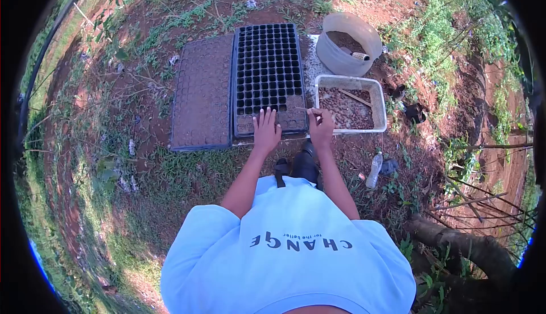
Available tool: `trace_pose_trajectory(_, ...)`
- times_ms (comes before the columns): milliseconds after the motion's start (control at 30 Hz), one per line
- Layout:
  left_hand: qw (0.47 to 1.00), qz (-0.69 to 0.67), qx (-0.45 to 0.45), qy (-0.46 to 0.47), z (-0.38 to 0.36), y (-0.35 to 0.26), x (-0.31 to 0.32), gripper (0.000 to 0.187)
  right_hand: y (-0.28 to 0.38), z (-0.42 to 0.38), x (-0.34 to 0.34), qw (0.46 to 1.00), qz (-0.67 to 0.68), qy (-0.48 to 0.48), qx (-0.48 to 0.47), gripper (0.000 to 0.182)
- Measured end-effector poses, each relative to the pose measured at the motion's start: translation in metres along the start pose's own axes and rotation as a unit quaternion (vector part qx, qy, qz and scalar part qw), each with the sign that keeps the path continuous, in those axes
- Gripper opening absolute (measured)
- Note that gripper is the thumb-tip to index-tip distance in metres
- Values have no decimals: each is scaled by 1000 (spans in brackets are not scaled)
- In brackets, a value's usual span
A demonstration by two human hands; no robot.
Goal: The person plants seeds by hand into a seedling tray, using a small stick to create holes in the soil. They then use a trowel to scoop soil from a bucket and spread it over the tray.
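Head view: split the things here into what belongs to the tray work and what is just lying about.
Likely part of the job:
partly filled tray at the left hand
soil-covered tray beside it
small stick in the right hand
round tub of soil
white basin of brown lumps

Probably just lying about:
plastic bottle
thick log

Left hand (266, 131) over celled tray (267, 58), right hand (321, 128) holding stick (301, 108)

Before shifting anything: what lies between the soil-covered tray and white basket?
In the head view, a partly filled black tray lies there, the left hand over its near end, the right hand beside it.
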State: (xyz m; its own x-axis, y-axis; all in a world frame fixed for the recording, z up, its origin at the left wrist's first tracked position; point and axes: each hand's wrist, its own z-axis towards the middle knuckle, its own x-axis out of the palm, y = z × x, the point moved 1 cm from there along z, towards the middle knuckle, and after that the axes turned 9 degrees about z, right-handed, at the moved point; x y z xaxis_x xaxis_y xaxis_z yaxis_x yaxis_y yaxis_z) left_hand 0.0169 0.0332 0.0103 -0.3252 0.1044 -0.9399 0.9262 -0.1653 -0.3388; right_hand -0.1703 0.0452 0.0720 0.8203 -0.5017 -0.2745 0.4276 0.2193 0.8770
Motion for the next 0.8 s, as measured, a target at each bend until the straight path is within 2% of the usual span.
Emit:
trace_pose_trajectory(467, 994, 94, 35, 42, 3, 8, -6, 61, -14, -9, 20, 997, -59, 18, -54, 12)
trace_pose_trajectory(533, 994, 92, 32, 41, 3, 7, -6, 62, -14, -10, 22, 999, -43, 30, -9, 15)
trace_pose_trajectory(733, 996, 74, 26, 47, 2, 9, -8, 62, -19, -12, 38, 997, -10, 69, 21, 12)
trace_pose_trajectory(800, 996, 65, 26, 49, 2, 8, -9, 61, -19, -16, 37, 995, -40, 89, 25, 12)
